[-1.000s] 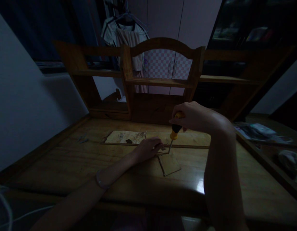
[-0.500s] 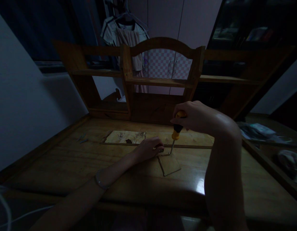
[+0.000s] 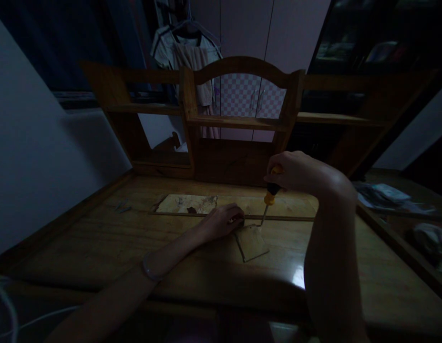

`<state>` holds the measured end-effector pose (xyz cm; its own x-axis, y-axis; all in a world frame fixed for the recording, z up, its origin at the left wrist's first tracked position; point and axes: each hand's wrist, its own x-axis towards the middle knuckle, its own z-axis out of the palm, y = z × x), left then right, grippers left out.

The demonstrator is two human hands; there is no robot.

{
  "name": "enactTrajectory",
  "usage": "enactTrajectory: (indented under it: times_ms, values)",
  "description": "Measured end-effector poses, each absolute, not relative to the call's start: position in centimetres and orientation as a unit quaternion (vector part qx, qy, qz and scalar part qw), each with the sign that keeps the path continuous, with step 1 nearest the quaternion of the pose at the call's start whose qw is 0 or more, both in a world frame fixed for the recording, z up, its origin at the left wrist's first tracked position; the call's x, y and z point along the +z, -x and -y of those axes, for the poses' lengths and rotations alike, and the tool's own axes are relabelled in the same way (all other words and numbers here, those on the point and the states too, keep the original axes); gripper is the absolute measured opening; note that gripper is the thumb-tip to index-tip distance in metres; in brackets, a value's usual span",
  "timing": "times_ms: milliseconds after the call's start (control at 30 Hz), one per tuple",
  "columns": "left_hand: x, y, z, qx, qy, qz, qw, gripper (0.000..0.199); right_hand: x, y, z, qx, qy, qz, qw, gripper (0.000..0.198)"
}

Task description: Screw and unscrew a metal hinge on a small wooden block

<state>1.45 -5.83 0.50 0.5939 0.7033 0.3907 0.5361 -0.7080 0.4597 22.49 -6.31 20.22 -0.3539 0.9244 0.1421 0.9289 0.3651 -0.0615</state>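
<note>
My right hand (image 3: pixel 287 172) is closed around the yellow and black handle of a screwdriver (image 3: pixel 270 196). Its shaft slants down, and the tip meets the far right corner of a small square wooden board (image 3: pixel 252 242). Beside that board's far left corner rests my left hand (image 3: pixel 224 220), its fingers curled around something small and dark that I cannot make out. Behind both hands lies a long narrow wooden plank (image 3: pixel 271 206), with a pale, stained stretch toward its left end.
Several small thin grey pieces (image 3: pixel 122 206) lie on the wooden desk (image 3: pixel 163 247) at the left. A wooden shelf unit (image 3: pixel 238 123) stands along the back. Plastic-wrapped items (image 3: pixel 383 194) sit beyond the right edge. A white cable (image 3: pixel 45 315) runs at the lower left.
My right hand has shifted slightly right with the screwdriver, so its tip has moved along the small board's far edge to the right corner. My left hand has barely moved.
</note>
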Motion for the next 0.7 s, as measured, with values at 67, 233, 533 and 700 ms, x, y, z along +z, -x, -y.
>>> enactTrajectory:
  times_ms: [67, 233, 533, 700]
  values:
    - [0.53, -1.44, 5.85, 0.283, -0.881, -0.35, 0.144, 0.014, 20.15, -22.55, 6.11, -0.01, 0.56, 0.825, 0.078, 0.018]
    - [0.52, -1.46, 5.95, 0.286, -0.881, -0.347, 0.145, 0.017, 20.21, -22.56, 6.03, -0.008, 0.564, 0.822, 0.079, 0.021]
    - [0.86, -1.6, 6.14, 0.273, -0.879, -0.359, 0.157, 0.017, 20.21, -22.57, 6.1, 0.019, 0.565, 0.821, 0.079, 0.024]
    - [0.85, -1.66, 6.25, 0.264, -0.878, -0.368, 0.154, 0.017, 20.16, -22.56, 5.91, -0.002, 0.574, 0.815, 0.078, 0.022]
